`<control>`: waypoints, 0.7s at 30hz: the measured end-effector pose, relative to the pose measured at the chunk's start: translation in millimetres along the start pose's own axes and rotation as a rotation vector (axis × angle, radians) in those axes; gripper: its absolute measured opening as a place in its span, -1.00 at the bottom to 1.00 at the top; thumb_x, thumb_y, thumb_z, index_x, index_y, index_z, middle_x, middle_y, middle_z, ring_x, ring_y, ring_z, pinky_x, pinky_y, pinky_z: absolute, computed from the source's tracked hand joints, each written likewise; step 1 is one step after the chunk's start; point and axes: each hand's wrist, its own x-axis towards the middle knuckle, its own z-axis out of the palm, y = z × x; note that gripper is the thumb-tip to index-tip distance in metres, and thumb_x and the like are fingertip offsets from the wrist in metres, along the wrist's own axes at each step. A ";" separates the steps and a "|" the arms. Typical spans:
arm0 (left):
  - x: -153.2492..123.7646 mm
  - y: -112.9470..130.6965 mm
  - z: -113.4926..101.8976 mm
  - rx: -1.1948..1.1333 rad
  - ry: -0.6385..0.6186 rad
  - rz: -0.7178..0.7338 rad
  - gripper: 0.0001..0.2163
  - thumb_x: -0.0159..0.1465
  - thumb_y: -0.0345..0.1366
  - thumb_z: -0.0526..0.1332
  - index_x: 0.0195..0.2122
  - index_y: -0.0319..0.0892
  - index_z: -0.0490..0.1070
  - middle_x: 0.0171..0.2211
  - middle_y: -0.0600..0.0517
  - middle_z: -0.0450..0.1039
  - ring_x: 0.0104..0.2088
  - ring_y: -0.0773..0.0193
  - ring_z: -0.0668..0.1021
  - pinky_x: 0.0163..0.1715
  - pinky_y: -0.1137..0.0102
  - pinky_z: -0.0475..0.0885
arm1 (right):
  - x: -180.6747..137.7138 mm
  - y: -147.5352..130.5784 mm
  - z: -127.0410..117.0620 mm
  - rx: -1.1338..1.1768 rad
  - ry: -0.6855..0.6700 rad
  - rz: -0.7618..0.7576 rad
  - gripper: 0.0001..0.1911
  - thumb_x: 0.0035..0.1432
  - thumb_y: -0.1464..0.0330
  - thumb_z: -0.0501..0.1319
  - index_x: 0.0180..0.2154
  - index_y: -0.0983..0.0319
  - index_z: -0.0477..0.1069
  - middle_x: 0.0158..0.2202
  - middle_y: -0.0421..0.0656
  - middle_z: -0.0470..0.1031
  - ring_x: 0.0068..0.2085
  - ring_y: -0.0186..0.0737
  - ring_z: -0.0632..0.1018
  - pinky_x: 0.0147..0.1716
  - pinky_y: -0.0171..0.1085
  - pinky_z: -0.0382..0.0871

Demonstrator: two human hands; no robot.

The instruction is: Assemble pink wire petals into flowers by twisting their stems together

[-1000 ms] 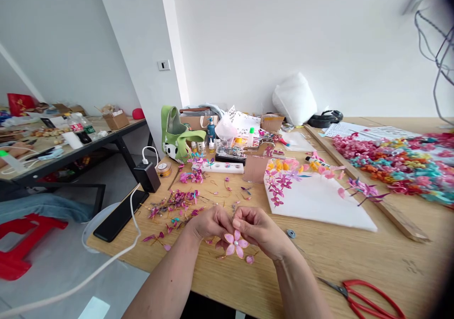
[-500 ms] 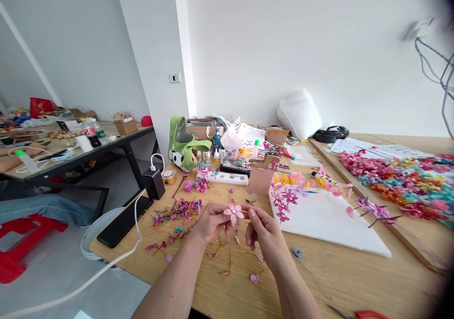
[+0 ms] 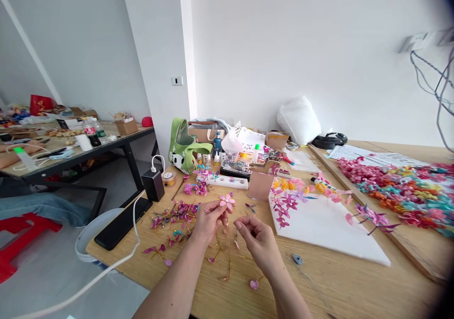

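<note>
My left hand [image 3: 206,223] pinches a pink flower [image 3: 227,201] with several petals and a pale centre, held above the table. To the right of it and apart from the flower, my right hand [image 3: 258,241] has thumb and forefinger pressed together. What lies between those fingertips is too small to make out. Below and between the hands lie thin gold-coloured stems [image 3: 230,264] and a small pink petal piece [image 3: 254,284]. A heap of magenta flowers [image 3: 179,212] sits left of my left hand.
A white foam board [image 3: 329,234] with magenta flowers is on the right, beside a spool [image 3: 297,259] of thread. A black phone [image 3: 122,224] and a black charger [image 3: 153,185] with a white cable sit left. A green bag [image 3: 180,148] stands behind. A co-worker's arm shows far left.
My left hand has raised the flower slightly and moved it left. My right hand has come away from the flower and moved lower, its fingertips now pinched. The view has shifted a little.
</note>
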 end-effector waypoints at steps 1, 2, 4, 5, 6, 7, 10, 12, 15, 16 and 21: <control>0.3 -0.1 0.2 0.014 0.014 0.017 -0.79 0.08 -0.19 0.30 -0.50 -0.27 0.54 -0.52 0.00 0.47 -0.61 0.47 0.35 -0.68 0.56 0.26 | -0.2 0.3 0.2 -0.024 0.002 -0.007 -0.63 0.07 0.09 0.17 -0.44 0.30 0.41 -0.70 -0.33 0.12 -0.65 -0.39 0.18 -0.67 -0.39 0.03; 0.5 -0.1 0.4 0.031 0.024 0.030 -0.78 0.08 -0.18 0.29 -0.50 -0.27 0.54 -0.52 0.00 0.47 -0.61 0.46 0.35 -0.68 0.56 0.26 | -0.5 0.8 0.6 -0.052 0.001 -0.016 -0.64 0.08 0.10 0.16 -0.43 0.30 0.43 -0.70 -0.33 0.11 -0.65 -0.39 0.17 -0.67 -0.39 0.01; 0.8 -0.2 0.8 0.076 0.038 0.050 -0.76 0.09 -0.17 0.28 -0.52 -0.27 0.53 -0.54 0.01 0.46 -0.62 0.46 0.33 -0.68 0.56 0.26 | -1.5 2.4 1.9 -0.125 0.012 -0.058 -0.65 0.11 0.14 0.14 -0.42 0.30 0.45 -0.71 -0.33 0.09 -0.66 -0.39 0.16 -0.67 -0.39 -0.01; 0.9 -0.4 0.9 0.105 0.048 0.061 -0.75 0.09 -0.15 0.28 -0.53 -0.27 0.53 -0.55 0.02 0.44 -0.63 0.47 0.32 -0.68 0.55 0.26 | -2.1 3.4 2.8 -0.167 0.025 -0.091 -0.66 0.14 0.16 0.12 -0.41 0.30 0.46 -0.71 -0.32 0.12 -0.65 -0.38 0.17 -0.66 -0.39 0.00; 1.1 -0.8 0.8 0.138 0.060 0.068 -0.74 0.09 -0.14 0.27 -0.55 -0.27 0.52 -0.57 0.03 0.43 -0.64 0.47 0.31 -0.68 0.55 0.26 | -2.9 4.4 3.7 -0.210 0.039 -0.131 -0.67 0.16 0.18 0.11 -0.41 0.29 0.46 -0.69 -0.30 0.17 -0.65 -0.38 0.20 -0.65 -0.39 0.02; 1.3 -1.4 0.7 0.177 0.075 0.073 -0.73 0.09 -0.13 0.26 -0.56 -0.27 0.50 -0.59 0.05 0.41 -0.65 0.47 0.30 -0.68 0.54 0.25 | -3.7 5.4 4.7 -0.253 0.054 -0.178 -0.69 0.19 0.21 0.09 -0.40 0.28 0.46 -0.67 -0.28 0.24 -0.63 -0.37 0.24 -0.63 -0.39 0.05; 1.5 -5.3 0.0 0.341 0.097 0.057 -0.70 0.12 -0.11 0.21 -0.57 -0.26 0.47 -0.63 0.09 0.36 -0.70 0.46 0.29 -0.70 0.52 0.21 | -6.3 8.0 7.1 -0.401 0.081 -0.345 -0.73 0.26 0.31 0.03 -0.37 0.26 0.44 -0.58 -0.21 0.40 -0.57 -0.35 0.37 -0.54 -0.40 0.14; 0.9 -8.4 -0.2 0.506 0.087 0.068 -0.71 0.17 -0.16 0.15 -0.56 -0.25 0.45 -0.64 0.11 0.34 -0.71 0.46 0.28 -0.70 0.52 0.17 | -7.6 9.2 7.6 -0.524 0.097 -0.468 -0.73 0.28 0.37 0.01 -0.37 0.25 0.43 -0.56 -0.19 0.42 -0.54 -0.34 0.41 -0.50 -0.40 0.15; -1.8 -11.3 1.3 0.845 0.062 0.230 -0.73 0.21 -0.32 0.07 -0.61 -0.23 0.41 -0.64 0.09 0.35 -0.63 0.40 0.35 -0.59 0.50 0.21 | -8.4 10.2 5.5 -0.676 0.117 -0.598 -0.71 0.29 0.42 -0.03 -0.38 0.25 0.42 -0.53 -0.16 0.42 -0.49 -0.31 0.42 -0.46 -0.39 0.15; -3.1 -11.7 2.2 0.953 0.044 0.302 -0.72 0.21 -0.37 0.06 -0.62 -0.22 0.40 -0.63 0.07 0.37 -0.58 0.38 0.37 -0.53 0.48 0.22 | -8.4 10.2 4.0 -0.707 0.126 -0.622 -0.71 0.30 0.43 -0.03 -0.36 0.25 0.42 -0.53 -0.15 0.41 -0.47 -0.30 0.42 -0.45 -0.38 0.16; -10.5 -14.8 6.4 1.263 -0.153 0.484 -0.75 0.20 -0.48 0.05 -0.56 -0.20 0.43 -0.58 -0.01 0.43 -0.49 0.27 0.42 -0.38 0.40 0.26 | -6.0 8.0 -8.0 -0.787 0.175 -0.608 -0.70 0.30 0.44 -0.06 -0.29 0.23 0.44 -0.52 -0.14 0.38 -0.42 -0.24 0.41 -0.41 -0.34 0.19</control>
